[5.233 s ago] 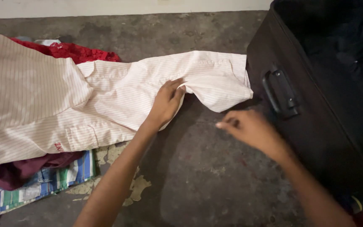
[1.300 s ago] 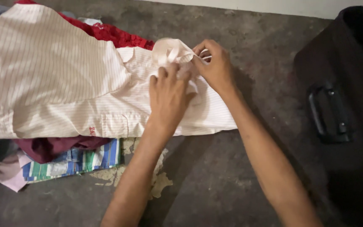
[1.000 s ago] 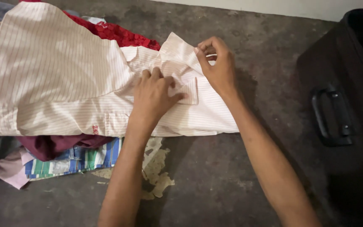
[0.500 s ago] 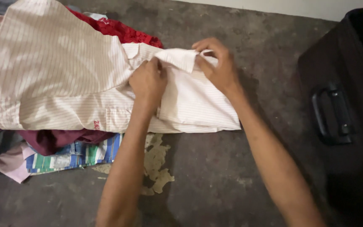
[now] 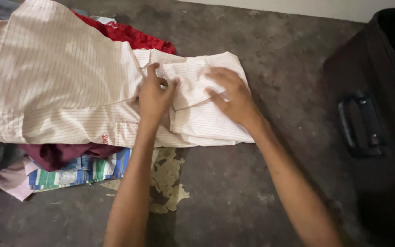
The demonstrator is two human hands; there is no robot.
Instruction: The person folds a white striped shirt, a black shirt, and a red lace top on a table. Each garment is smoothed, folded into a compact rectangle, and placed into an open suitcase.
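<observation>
Here the pale pink, finely striped cotton shirt (image 5: 69,82) lies spread over a heap of clothes on the rough grey concrete floor (image 5: 234,192), with its sleeve folded back across the body into a flat wad under both hands. The left hand (image 5: 154,98) sits on the near edge of that folded sleeve; its fingers (image 5: 152,73) are bunched and curled, pinching a ridge of the cloth just ahead of the knuckles. The right hand (image 5: 232,96) lies flat on the same fold, palm down, fingers (image 5: 216,73) spread and pressing the fabric, gripping nothing. Between the two sets of fingertips the sleeve cloth rises in a small crease. Beyond the left fingers, past the shirt's collar end, a red lace garment (image 5: 129,36) pokes out from under the shirt. Behind the left wrist, toward the person, a dark maroon garment (image 5: 60,153) and a blue, green and white striped cloth (image 5: 83,169) stick out from beneath the shirt's lower hem, and a patch of flaked pale paint (image 5: 168,183) marks the floor just beside the left forearm. Well apart from the right fingers, out past the forearm, stands a black fabric suitcase (image 5: 380,91) with a black side handle (image 5: 360,123) facing the hands.
</observation>
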